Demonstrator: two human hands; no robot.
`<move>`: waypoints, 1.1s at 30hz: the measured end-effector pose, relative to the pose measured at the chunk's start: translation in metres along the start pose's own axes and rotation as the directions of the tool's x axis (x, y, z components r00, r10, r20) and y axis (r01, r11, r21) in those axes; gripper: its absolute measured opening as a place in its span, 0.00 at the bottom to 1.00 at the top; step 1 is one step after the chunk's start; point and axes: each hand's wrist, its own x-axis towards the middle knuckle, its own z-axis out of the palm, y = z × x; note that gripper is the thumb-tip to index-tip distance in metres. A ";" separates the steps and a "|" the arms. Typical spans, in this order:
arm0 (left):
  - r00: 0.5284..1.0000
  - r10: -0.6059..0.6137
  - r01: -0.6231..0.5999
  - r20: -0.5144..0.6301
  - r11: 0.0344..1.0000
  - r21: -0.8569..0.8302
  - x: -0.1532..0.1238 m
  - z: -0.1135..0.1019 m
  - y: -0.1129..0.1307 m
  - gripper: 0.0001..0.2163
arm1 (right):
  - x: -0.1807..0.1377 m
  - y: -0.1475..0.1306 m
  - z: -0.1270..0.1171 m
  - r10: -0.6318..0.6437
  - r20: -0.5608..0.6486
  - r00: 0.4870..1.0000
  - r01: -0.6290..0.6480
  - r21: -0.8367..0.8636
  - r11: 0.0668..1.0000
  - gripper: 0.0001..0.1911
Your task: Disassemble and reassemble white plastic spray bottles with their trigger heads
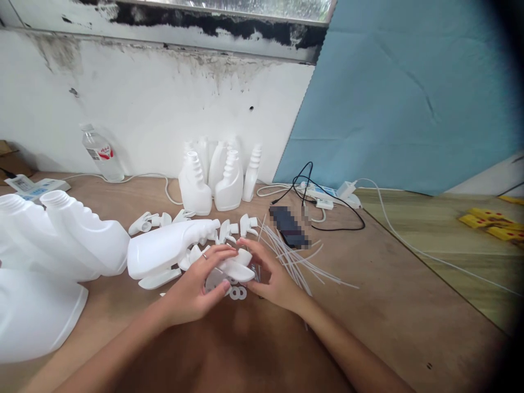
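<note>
My left hand (204,284) curls around the left side of a white trigger spray head (236,268), its fingers over the top and its thumb below. From the other side, my right hand (275,277) closes in around the same spray head, fingers at its collar and thumb at its lower edge. White ring washers (236,293) lie on the table just under the hands. More trigger spray heads (226,231) are scattered behind them. A white spray bottle (164,248) rests on its side to the left. Thin white dip tubes (295,262) fan out beside my right hand.
Several white bottles (194,185) stand at the wall, and larger white bottles (88,234) lie at left. A clear drink bottle (103,154) leans on the wall. A dark phone (290,226), cables and a power strip (331,195) lie at right, near the table edge.
</note>
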 end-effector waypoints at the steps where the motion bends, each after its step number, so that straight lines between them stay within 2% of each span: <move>1: 0.999 0.028 -0.030 0.046 0.999 0.044 0.000 0.001 0.000 0.22 | 0.000 0.000 0.001 -0.014 -0.008 1.000 0.015 0.042 0.999 0.30; 4: 0.987 0.118 -0.144 0.109 0.954 0.262 0.001 -0.003 -0.001 0.25 | 0.000 0.005 0.002 -0.074 -0.073 0.995 0.075 0.002 0.997 0.22; 6: 0.980 0.190 -0.192 0.052 0.864 0.465 0.005 -0.012 -0.004 0.24 | 0.000 0.010 0.001 -0.106 -0.142 0.984 0.091 -0.109 0.990 0.20; 8: 0.977 0.198 -0.108 -0.075 0.771 0.628 0.009 -0.027 -0.009 0.22 | 0.001 0.016 0.000 -0.117 -0.196 0.974 0.072 -0.223 0.972 0.19; 10: 0.967 0.122 0.076 -0.223 0.697 0.713 0.013 -0.044 -0.014 0.24 | 0.001 0.022 0.000 -0.106 -0.226 0.968 0.033 -0.305 0.952 0.18; 13: 0.942 -0.033 0.287 -0.334 0.595 0.751 0.015 -0.064 -0.020 0.29 | 0.001 0.031 0.001 -0.083 -0.231 0.969 -0.015 -0.396 0.918 0.15; 15: 0.931 -0.147 0.358 -0.335 0.561 0.747 0.014 -0.072 -0.024 0.31 | 0.001 0.034 0.003 -0.067 -0.226 0.972 -0.040 -0.439 0.897 0.14; 17: 0.921 -0.225 0.390 -0.319 0.566 0.726 0.013 -0.074 -0.026 0.32 | 0.001 0.034 0.004 -0.053 -0.206 0.977 -0.050 -0.464 0.884 0.15; 20: 0.918 -0.229 0.393 -0.323 0.623 0.677 0.010 -0.075 -0.026 0.31 | -0.001 0.030 0.003 -0.033 -0.115 0.993 -0.026 -0.478 0.878 0.19; 23: 0.899 -0.151 0.393 -0.411 0.691 0.607 0.009 -0.077 -0.019 0.26 | -0.003 0.028 0.001 -0.006 -0.023 1.000 -0.006 -0.500 0.866 0.29; 25: 0.850 -0.086 0.413 -0.520 0.721 0.556 0.011 -0.080 -0.010 0.23 | -0.004 0.029 0.000 0.006 0.003 1.000 -0.003 -0.512 0.859 0.33; 28: 0.724 0.036 0.440 -0.689 0.745 0.501 0.018 -0.087 0.004 0.24 | -0.004 0.031 0.000 0.018 0.012 1.000 -0.010 -0.506 0.862 0.36; 31: 0.594 0.174 0.401 -0.785 0.782 0.477 0.033 -0.100 0.008 0.27 | -0.004 0.033 0.001 0.037 0.007 0.999 -0.028 -0.495 0.868 0.38; 33: 0.515 0.244 0.356 -0.822 0.811 0.464 0.047 -0.113 -0.001 0.26 | -0.004 0.034 0.001 0.047 0.006 0.999 -0.038 -0.495 0.868 0.37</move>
